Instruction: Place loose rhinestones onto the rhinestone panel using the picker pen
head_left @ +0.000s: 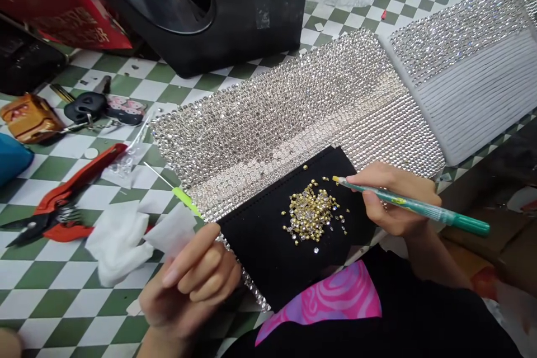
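A slim green pen [413,207] with a yellowish tip rests in the fingers of my right hand [398,196]. The tip points left, just beyond a loose heap of gold-backed rhinestones [311,213]. They lie on a flat black panel [251,251], with a few scattered around the heap. At the panel's left corner my left hand [195,279] is closed, thumb and forefinger together; whatever may be between them is hidden. Close above its fingers is a thin white piece [172,230]. Behind the panel stretches a sheet of silver rhinestones [268,117], partly set in rows.
A ribbed white tray [478,89], part-covered with rhinestones, lies at right. Red-handled pruning shears [62,201], white tissue [119,243], a green-handled pick [184,199] and keys [86,105] are at left. A black tape dispenser [255,11] stands behind on the checkered tablecloth [25,291].
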`<move>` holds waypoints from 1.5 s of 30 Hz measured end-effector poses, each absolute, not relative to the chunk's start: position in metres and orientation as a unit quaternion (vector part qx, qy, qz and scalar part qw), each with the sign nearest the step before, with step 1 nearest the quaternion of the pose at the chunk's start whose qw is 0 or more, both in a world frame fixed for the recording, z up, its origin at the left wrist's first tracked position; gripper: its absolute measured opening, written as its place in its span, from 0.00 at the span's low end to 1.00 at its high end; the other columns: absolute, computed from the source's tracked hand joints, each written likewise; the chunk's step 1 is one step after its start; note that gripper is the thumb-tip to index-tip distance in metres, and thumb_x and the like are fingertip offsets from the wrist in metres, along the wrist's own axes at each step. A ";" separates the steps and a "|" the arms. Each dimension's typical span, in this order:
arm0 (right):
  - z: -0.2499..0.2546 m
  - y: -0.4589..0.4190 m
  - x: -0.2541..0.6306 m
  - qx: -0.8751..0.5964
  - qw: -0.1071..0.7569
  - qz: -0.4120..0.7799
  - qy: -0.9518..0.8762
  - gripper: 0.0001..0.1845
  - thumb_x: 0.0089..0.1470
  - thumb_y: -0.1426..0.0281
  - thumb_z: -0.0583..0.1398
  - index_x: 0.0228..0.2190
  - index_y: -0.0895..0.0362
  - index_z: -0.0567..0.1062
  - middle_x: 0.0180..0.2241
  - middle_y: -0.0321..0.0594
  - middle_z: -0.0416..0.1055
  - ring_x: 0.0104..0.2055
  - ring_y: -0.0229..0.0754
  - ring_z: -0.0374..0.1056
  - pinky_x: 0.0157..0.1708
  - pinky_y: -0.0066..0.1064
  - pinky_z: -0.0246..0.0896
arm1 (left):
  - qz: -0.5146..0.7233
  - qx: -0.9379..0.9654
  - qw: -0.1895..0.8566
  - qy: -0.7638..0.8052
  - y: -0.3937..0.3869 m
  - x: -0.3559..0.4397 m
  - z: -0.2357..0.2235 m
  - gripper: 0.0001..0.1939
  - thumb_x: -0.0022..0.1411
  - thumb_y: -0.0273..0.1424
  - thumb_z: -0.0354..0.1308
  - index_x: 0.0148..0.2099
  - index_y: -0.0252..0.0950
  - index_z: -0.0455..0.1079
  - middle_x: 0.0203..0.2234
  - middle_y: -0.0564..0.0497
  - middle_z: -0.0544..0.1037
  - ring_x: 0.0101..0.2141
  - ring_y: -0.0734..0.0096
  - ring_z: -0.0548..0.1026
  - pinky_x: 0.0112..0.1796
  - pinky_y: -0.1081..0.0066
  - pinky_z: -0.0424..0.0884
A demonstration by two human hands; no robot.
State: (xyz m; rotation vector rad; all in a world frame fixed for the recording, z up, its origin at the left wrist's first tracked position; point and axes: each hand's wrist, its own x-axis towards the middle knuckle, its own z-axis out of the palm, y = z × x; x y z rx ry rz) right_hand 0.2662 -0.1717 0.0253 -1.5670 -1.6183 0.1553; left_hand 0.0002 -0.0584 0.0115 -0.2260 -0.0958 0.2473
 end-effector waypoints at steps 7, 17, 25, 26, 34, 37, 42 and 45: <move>0.023 -0.167 0.265 -0.624 0.412 0.073 -0.660 0.14 0.50 0.80 0.58 0.40 0.59 0.75 0.30 0.39 0.75 0.32 0.36 0.71 0.31 0.28 0.67 | 0.135 -0.115 0.984 -0.033 -0.058 0.001 0.013 0.19 0.62 0.30 0.52 0.22 0.31 0.50 0.11 0.61 0.45 0.13 0.89 0.41 0.19 0.80 0.39; 0.026 -0.163 0.264 -0.623 0.420 0.084 -0.655 0.12 0.52 0.79 0.57 0.38 0.58 0.75 0.29 0.38 0.75 0.32 0.36 0.71 0.31 0.29 0.67 | 0.140 -0.113 0.983 -0.035 -0.059 0.002 0.012 0.19 0.62 0.31 0.50 0.21 0.32 0.49 0.11 0.61 0.45 0.13 0.89 0.42 0.18 0.81 0.40; 0.026 -0.160 0.265 -0.621 0.418 0.085 -0.658 0.13 0.52 0.79 0.57 0.38 0.56 0.75 0.28 0.37 0.74 0.30 0.36 0.70 0.28 0.30 0.66 | 0.142 -0.121 0.982 -0.025 -0.059 0.000 0.012 0.19 0.61 0.30 0.51 0.22 0.32 0.49 0.11 0.61 0.45 0.13 0.89 0.42 0.19 0.80 0.40; 0.025 -0.160 0.265 -0.619 0.419 0.085 -0.659 0.13 0.52 0.79 0.57 0.38 0.56 0.75 0.28 0.37 0.74 0.30 0.36 0.70 0.28 0.30 0.66 | 0.141 -0.122 0.982 -0.025 -0.059 0.000 0.012 0.18 0.61 0.30 0.51 0.22 0.32 0.49 0.11 0.61 0.46 0.13 0.89 0.42 0.19 0.80 0.40; 0.032 -0.152 0.290 -0.647 0.508 0.027 -0.568 0.12 0.52 0.79 0.57 0.35 0.57 0.79 0.29 0.37 0.76 0.29 0.35 0.72 0.24 0.28 0.67 | 0.139 -0.110 0.984 -0.037 -0.059 -0.001 0.009 0.18 0.61 0.30 0.52 0.23 0.32 0.50 0.11 0.60 0.46 0.14 0.89 0.42 0.19 0.80 0.40; 0.032 -0.136 0.326 -0.638 0.563 -0.045 -0.523 0.10 0.54 0.79 0.58 0.33 0.59 0.80 0.27 0.39 0.75 0.25 0.34 0.71 0.21 0.26 0.66 | 0.135 -0.109 0.984 -0.035 -0.059 -0.001 0.008 0.17 0.60 0.30 0.54 0.23 0.32 0.50 0.11 0.60 0.46 0.14 0.89 0.42 0.19 0.80 0.40; 0.022 -0.108 0.389 -0.640 0.577 -0.026 -0.508 0.04 0.55 0.75 0.61 0.29 0.58 0.77 0.27 0.38 0.74 0.23 0.32 0.69 0.26 0.26 0.71 | 0.133 -0.112 0.984 -0.033 -0.058 -0.002 0.009 0.17 0.61 0.30 0.53 0.23 0.32 0.51 0.11 0.60 0.46 0.14 0.88 0.42 0.20 0.80 0.40; 0.014 -0.100 0.407 -0.672 0.555 0.025 -0.491 0.05 0.56 0.73 0.60 0.28 0.60 0.76 0.28 0.39 0.74 0.23 0.30 0.69 0.27 0.25 0.70 | 0.140 -0.114 0.983 -0.033 -0.059 -0.002 0.008 0.19 0.62 0.33 0.51 0.22 0.32 0.50 0.12 0.60 0.46 0.14 0.88 0.42 0.20 0.80 0.41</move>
